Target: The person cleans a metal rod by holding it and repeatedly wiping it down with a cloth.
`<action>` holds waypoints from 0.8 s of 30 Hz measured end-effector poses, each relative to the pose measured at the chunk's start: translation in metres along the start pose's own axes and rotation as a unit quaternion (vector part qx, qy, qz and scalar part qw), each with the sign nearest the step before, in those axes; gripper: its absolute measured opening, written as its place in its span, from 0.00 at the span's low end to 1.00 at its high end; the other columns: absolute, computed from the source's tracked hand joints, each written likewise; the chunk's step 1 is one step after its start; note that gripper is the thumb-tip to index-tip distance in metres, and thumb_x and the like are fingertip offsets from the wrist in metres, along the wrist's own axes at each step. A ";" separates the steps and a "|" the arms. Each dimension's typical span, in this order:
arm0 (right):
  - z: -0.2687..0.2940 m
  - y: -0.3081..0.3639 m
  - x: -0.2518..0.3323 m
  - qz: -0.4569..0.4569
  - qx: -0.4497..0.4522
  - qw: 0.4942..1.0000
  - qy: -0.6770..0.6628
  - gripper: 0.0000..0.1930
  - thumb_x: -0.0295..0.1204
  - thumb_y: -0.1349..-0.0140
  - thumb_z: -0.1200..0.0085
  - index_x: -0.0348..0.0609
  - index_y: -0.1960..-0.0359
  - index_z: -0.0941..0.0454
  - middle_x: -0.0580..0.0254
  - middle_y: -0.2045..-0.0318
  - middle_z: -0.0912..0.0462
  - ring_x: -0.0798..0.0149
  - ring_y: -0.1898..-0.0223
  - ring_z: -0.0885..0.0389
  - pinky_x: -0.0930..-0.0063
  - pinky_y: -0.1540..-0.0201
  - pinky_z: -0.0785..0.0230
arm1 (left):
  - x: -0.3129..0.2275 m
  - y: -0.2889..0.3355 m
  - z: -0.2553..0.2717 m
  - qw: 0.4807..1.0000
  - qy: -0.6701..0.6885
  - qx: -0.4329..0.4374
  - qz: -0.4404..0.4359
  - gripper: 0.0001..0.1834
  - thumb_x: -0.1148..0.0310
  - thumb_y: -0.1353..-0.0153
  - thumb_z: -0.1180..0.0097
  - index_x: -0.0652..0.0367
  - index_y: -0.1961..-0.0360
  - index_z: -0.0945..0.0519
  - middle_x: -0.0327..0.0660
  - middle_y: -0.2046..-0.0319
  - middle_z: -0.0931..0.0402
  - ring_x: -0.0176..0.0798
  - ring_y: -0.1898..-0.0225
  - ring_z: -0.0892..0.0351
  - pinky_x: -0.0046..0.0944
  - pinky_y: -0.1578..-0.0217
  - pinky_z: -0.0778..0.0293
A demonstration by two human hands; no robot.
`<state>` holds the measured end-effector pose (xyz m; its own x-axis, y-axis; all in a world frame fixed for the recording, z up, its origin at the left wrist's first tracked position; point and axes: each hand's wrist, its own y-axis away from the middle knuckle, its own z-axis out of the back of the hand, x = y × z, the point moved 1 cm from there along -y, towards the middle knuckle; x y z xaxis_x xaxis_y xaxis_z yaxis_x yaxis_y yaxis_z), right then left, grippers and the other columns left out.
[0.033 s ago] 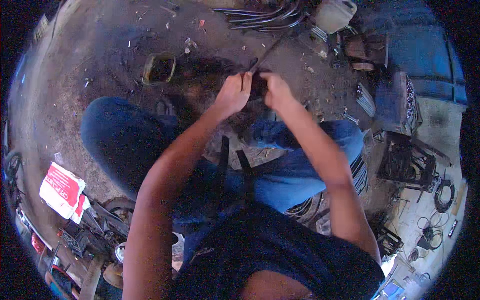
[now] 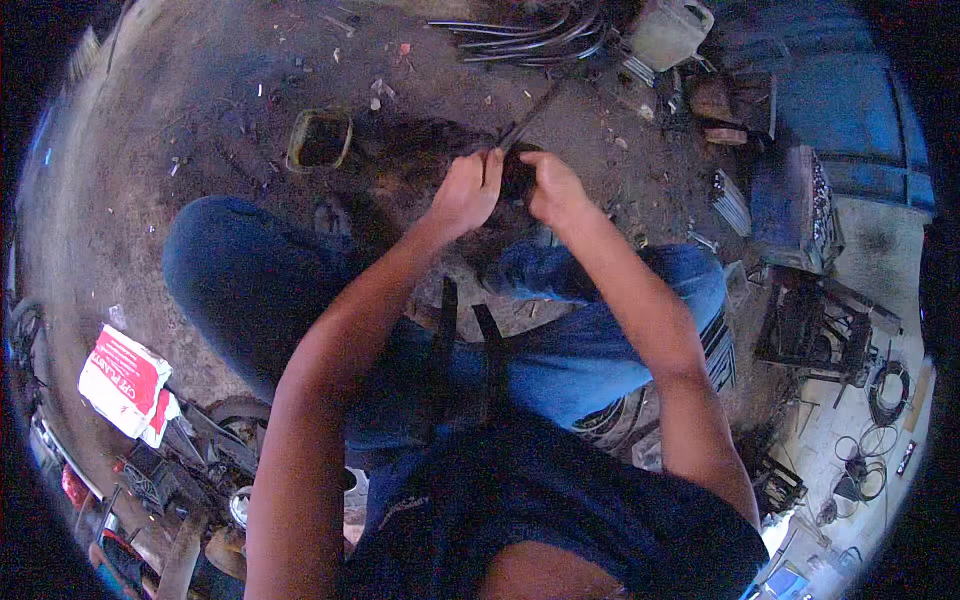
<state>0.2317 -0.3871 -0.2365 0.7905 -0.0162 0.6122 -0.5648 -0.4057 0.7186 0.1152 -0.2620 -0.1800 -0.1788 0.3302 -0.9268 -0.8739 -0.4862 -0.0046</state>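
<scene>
My left hand (image 2: 468,190) is closed, its fingers wrapped round the near end of a thin dark rod (image 2: 535,110). The rod slants away to the upper right, above the floor. Close beside it, my right hand (image 2: 557,190) is curled with its fingertips against a dark, roundish thing (image 2: 518,172) between the two hands. That thing is too dim to name. Both forearms reach forward over my bent legs in blue jeans (image 2: 250,270).
A square, open-topped container (image 2: 320,140) stands on the dirty floor at left. Bent metal tubes (image 2: 535,40) and a pale jerrycan (image 2: 670,30) lie farther off. Bundled rods (image 2: 732,202) and a dark metal frame (image 2: 815,325) are at right; a red-and-white bag (image 2: 125,380) is at left.
Both hands have shifted very slightly toward me, and my right hand looks less blurred. Their hold looks the same.
</scene>
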 end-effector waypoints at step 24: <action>-0.082 0.085 0.021 0.621 0.069 0.559 0.545 0.07 0.18 0.50 0.50 0.33 0.69 0.23 0.45 0.66 0.25 0.42 0.65 0.24 0.59 0.58 0.30 | 0.024 -0.002 0.000 0.999 -0.034 0.006 -0.035 0.21 0.60 0.34 0.66 0.69 0.63 0.26 0.65 0.71 0.26 0.66 0.65 0.26 0.58 0.64 0.31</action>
<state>0.1810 -0.3470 -0.1353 -0.8477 0.1718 0.5018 -0.4342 -0.7682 -0.4705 0.1123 -0.2533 -0.2025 -0.1474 0.4169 -0.8969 -0.8905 -0.4506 -0.0631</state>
